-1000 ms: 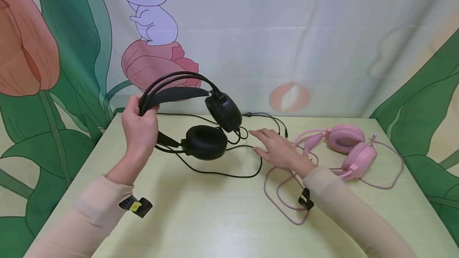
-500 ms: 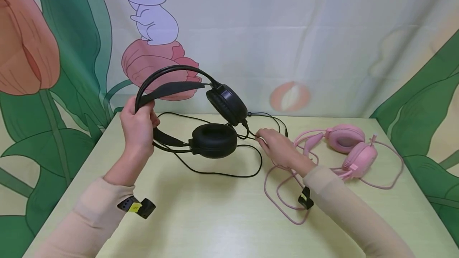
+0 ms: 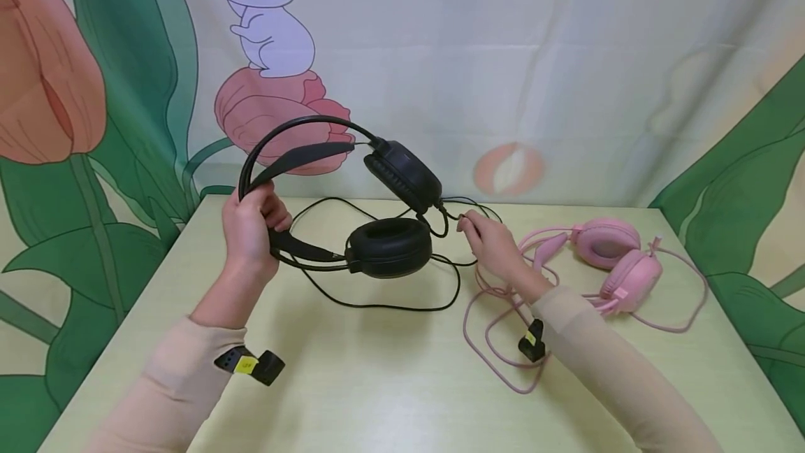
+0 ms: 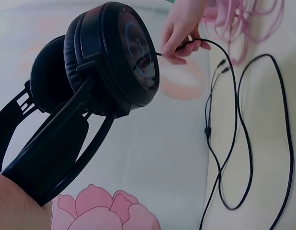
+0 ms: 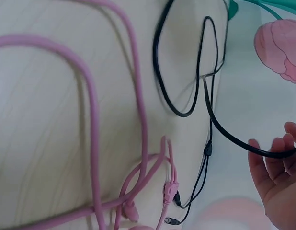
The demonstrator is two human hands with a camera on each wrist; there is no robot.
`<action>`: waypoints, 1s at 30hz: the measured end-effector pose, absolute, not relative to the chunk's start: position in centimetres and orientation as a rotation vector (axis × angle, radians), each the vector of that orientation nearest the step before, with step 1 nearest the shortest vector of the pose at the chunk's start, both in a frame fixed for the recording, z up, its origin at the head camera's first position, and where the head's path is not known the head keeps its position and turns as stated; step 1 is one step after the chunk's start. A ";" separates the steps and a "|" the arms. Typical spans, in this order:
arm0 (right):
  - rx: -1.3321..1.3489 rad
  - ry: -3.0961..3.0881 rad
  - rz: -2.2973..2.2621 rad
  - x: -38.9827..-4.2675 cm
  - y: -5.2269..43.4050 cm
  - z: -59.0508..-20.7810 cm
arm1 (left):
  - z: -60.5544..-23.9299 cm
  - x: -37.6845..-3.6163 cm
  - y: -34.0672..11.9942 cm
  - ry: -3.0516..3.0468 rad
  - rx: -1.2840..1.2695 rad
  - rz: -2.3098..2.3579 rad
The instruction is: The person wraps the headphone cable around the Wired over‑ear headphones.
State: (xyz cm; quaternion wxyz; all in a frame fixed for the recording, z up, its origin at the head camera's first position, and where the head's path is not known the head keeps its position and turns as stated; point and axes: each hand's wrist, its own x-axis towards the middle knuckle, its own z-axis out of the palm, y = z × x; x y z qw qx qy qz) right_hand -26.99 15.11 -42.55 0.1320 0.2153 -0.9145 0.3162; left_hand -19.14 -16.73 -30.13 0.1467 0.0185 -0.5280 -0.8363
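Note:
My left hand (image 3: 251, 229) grips the headband of the black headphones (image 3: 390, 249) and holds them raised above the table, tilted on their side with both ear cups to the right. Just right of the cups, my right hand (image 3: 493, 247) pinches the black cable (image 5: 234, 140) where it leaves the headphones. In the left wrist view that cable (image 4: 234, 96) runs from the right hand's fingers down in loose loops. Its split end has two small plugs (image 4: 224, 66). Part of my left hand (image 4: 18, 206) shows at that view's lower left corner.
Pink headphones (image 3: 631, 278) lie at the right of the table (image 3: 377, 390), their pink cable (image 3: 468, 331) looped under and beside my right forearm. A printed cloth (image 3: 409, 54) with flowers and a white animal hangs behind the table.
My right hand went from open fingers to pinching the black cable, then moved slightly right and up. The black headphones shifted to the right in my left hand's grip, and the cable loops moved.

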 end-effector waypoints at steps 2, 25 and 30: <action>0.579 -2.644 0.998 -27.2 15.1 -42.6 | -30.4 -19.2 -16.6 -1.500 0.050 -2.449; 0.689 -2.812 0.884 -25.2 12.8 -41.7 | -31.9 -19.7 -14.4 -1.204 0.226 -2.613; 0.800 -2.780 0.627 -24.0 12.7 -41.3 | -32.1 -19.8 -14.4 -1.190 0.277 -2.530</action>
